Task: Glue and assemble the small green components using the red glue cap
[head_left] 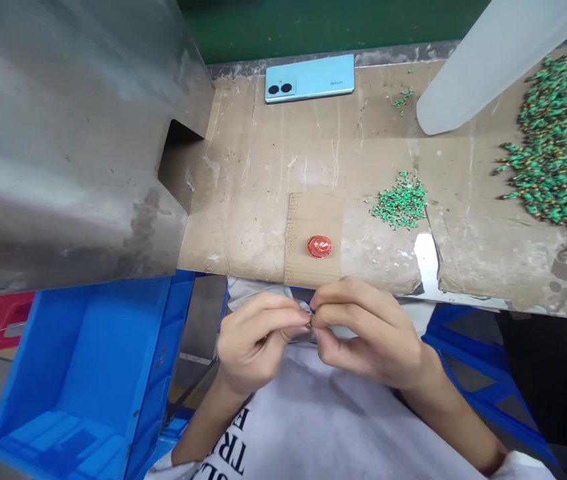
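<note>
My left hand [256, 340] and my right hand [368, 333] meet in front of my chest, just below the table edge. Their fingertips pinch a small part [308, 319], too small and too hidden to identify; a glint of metal and blue shows. A shiny red round cap [319, 247] lies on a cardboard patch [313, 227] just beyond my hands, touching neither. To its right is a small heap of green components [402, 201]. A far larger heap of green and gold components [558, 160] covers the right end of the table.
Worn cardboard [243, 200] covers the bench. A blue smartphone [309, 79] lies at the far edge, near a few green components [402, 100] and a white plastic shape [498, 60]. A grey metal housing [63, 133] looms left, above a blue plastic crate [83, 373].
</note>
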The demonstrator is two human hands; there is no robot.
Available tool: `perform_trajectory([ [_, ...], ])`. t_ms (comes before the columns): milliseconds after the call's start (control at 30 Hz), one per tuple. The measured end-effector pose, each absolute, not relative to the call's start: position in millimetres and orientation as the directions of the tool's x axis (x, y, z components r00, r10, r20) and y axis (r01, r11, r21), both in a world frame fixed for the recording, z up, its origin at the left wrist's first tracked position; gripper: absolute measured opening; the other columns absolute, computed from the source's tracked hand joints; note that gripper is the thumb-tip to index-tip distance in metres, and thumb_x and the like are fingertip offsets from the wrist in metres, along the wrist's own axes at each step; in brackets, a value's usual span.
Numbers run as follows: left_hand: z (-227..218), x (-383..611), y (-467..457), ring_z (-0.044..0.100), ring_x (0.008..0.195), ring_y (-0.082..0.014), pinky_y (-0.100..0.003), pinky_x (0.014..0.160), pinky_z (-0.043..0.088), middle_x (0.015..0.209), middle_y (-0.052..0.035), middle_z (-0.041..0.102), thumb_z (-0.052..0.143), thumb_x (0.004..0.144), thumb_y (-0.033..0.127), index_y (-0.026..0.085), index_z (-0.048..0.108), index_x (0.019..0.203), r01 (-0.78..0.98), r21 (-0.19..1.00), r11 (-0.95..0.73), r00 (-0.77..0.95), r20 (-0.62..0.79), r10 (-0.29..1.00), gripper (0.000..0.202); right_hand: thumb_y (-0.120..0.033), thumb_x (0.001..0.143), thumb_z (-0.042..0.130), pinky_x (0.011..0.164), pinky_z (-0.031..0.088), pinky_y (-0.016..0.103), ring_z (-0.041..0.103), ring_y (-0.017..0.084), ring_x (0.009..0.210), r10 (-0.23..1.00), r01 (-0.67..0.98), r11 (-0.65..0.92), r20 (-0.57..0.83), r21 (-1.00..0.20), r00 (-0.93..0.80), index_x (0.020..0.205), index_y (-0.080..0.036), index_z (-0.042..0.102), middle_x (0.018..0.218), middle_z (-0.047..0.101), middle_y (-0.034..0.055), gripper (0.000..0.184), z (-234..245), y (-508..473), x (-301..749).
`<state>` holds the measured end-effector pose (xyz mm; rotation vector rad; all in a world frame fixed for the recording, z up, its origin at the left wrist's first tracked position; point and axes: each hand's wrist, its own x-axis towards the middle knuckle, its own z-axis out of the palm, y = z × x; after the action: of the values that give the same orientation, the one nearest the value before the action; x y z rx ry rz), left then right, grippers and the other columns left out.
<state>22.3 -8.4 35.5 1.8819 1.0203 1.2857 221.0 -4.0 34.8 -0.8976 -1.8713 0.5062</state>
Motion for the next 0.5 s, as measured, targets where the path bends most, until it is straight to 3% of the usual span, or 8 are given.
perform_trajectory([
  [167, 38, 23, -5, 0.077, 0.073, -0.015, -0.022, 0.067, 0.062, 0.086, -0.0034, 0.081, 0.075, 0.09, -0.004, 0.018, 0.082, 0.093, 0.207, 0.908, -0.365, 0.251, 0.311, 0.916, 0.023, -0.001, 0.091, 0.063, 0.057, 0.059, 0.023, 0.073, 0.015, 0.069, 0.812, 0.373, 0.584, 0.521, -0.721, -0.263, 0.093, -0.024, 0.065, 0.089, 0.077, 0.0024, 0.024, 33, -5, 221],
  [333, 39, 21, -1, 0.075, 0.069, -0.0149, -0.021, 0.063, 0.058, 0.08, -0.0023, 0.08, 0.081, 0.092, 0.006, 0.018, 0.082, 0.087, 0.218, 0.947, -0.236, 0.271, 0.174, 0.947, 0.013, 0.0, 0.091, 0.061, 0.056, 0.058, 0.021, 0.068, 0.012, 0.065, 0.853, 0.308, 0.511, 0.429, -0.803, -0.296, 0.094, -0.023, 0.064, 0.091, 0.074, 0.0029, 0.024, 32, -6, 224],
  [500, 40, 18, 3, 0.078, 0.072, -0.0167, -0.022, 0.068, 0.061, 0.08, -0.0027, 0.083, 0.083, 0.09, 0.009, 0.019, 0.084, 0.085, 0.191, 0.978, -0.084, 0.291, 0.025, 0.956, 0.012, -0.002, 0.092, 0.063, 0.06, 0.062, 0.021, 0.068, 0.012, 0.068, 0.884, 0.195, 0.407, 0.33, -0.893, -0.331, 0.091, -0.022, 0.065, 0.092, 0.073, 0.0032, 0.02, 30, -2, 229],
])
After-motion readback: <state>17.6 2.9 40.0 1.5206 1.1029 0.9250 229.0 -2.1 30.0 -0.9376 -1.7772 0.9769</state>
